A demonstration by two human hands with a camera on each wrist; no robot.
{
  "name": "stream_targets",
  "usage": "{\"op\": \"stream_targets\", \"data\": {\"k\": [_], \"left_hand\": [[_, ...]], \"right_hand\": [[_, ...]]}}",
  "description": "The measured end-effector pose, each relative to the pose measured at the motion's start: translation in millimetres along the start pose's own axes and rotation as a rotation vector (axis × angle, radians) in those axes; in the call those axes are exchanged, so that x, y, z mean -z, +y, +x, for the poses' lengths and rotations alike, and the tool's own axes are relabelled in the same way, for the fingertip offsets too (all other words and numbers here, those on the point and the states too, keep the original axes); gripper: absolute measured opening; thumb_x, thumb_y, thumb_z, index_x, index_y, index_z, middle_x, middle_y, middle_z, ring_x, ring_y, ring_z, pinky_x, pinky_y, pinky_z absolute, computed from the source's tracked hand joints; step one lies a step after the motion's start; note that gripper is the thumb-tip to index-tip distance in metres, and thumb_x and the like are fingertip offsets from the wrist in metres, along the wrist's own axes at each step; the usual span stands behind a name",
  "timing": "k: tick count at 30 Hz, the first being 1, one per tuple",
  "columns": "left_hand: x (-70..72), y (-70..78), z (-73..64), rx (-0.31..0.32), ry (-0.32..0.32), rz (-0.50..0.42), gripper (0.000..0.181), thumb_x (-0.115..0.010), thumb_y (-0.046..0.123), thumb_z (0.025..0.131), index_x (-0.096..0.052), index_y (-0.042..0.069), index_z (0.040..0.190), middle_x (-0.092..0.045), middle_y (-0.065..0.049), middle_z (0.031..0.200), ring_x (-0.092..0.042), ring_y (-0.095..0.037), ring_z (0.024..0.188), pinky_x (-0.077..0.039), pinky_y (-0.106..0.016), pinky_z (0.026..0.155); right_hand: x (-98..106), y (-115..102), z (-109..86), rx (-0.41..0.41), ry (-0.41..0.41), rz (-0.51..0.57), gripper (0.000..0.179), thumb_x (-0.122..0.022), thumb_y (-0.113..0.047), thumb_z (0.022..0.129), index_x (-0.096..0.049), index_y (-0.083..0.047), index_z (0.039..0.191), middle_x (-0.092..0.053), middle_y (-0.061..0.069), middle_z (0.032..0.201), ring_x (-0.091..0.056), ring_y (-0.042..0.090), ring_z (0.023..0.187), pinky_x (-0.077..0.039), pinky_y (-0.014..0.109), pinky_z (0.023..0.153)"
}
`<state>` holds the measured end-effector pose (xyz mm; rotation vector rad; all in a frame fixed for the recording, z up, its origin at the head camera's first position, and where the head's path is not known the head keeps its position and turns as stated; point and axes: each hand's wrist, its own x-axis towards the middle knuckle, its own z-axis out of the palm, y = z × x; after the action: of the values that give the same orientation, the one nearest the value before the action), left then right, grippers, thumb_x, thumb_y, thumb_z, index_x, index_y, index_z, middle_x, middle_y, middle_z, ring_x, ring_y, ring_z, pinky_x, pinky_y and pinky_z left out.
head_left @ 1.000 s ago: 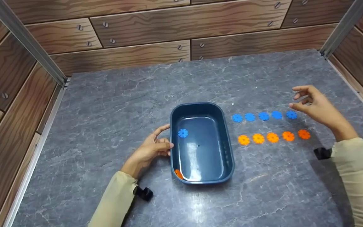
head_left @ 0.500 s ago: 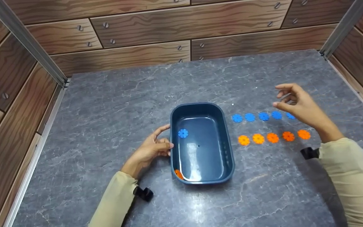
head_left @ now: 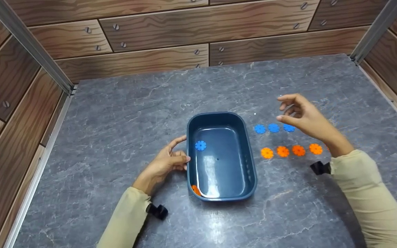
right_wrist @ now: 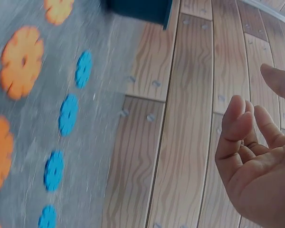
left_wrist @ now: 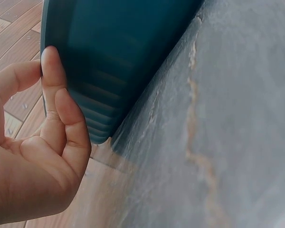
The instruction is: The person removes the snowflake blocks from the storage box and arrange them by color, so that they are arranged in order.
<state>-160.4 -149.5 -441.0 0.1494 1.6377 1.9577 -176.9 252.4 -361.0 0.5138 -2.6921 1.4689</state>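
Note:
A dark blue plastic bin (head_left: 224, 148) stands on the table in the head view. My left hand (head_left: 164, 163) pinches its left rim between thumb and fingers; the left wrist view shows the fingers against the bin's outer wall (left_wrist: 118, 47). Inside lie a notched blue disc (head_left: 200, 145) and, in the near left corner, an orange one (head_left: 195, 190). To the right are a row of blue discs (head_left: 273, 127) and a nearer row of orange discs (head_left: 283, 151). Holding nothing, my right hand (head_left: 305, 117) hovers over the blue row, fingers loosely bent, hiding its right end.
Grey marbled tabletop (head_left: 133, 113) surrounds the bin. Wood-patterned panels (head_left: 157, 34) close off the back and both sides, with metal posts (head_left: 36, 48) at the corners. A black wrist mount (head_left: 157, 211) sits on each sleeve.
My right hand has travelled left above the blue row, toward the bin, and now covers other discs than before. The left hand, the bin and the discs stay where they were.

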Motion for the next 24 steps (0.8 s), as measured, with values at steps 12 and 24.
{"op": "stream_targets", "data": {"k": [12,24], "left_hand": [[0.6,0.7,0.2,-0.008,-0.006,0.001,0.078,-0.060,-0.005,0.085,-0.023,0.010,0.152,-0.061,0.003,0.068,-0.059,-0.011,0.057,-0.052,-0.024,0.061],[0.7,-1.4,0.3,-0.004,0.000,-0.007,0.078,-0.059,-0.005,0.084,-0.023,0.011,0.151,-0.060,0.004,0.066,-0.060,-0.011,0.056,-0.053,-0.025,0.061]], "right_hand": [[-37,-12,18.4,0.017,-0.095,0.040,0.049,-0.066,-0.012,0.091,-0.045,-0.005,0.134,-0.050,0.007,0.109,-0.055,0.009,0.087,-0.049,0.019,0.072],[-84,-28,43.7,0.024,-0.189,0.052,0.048,-0.067,-0.012,0.090,-0.047,-0.001,0.132,-0.053,0.017,0.109,-0.052,0.014,0.085,-0.045,0.021,0.072]]}}
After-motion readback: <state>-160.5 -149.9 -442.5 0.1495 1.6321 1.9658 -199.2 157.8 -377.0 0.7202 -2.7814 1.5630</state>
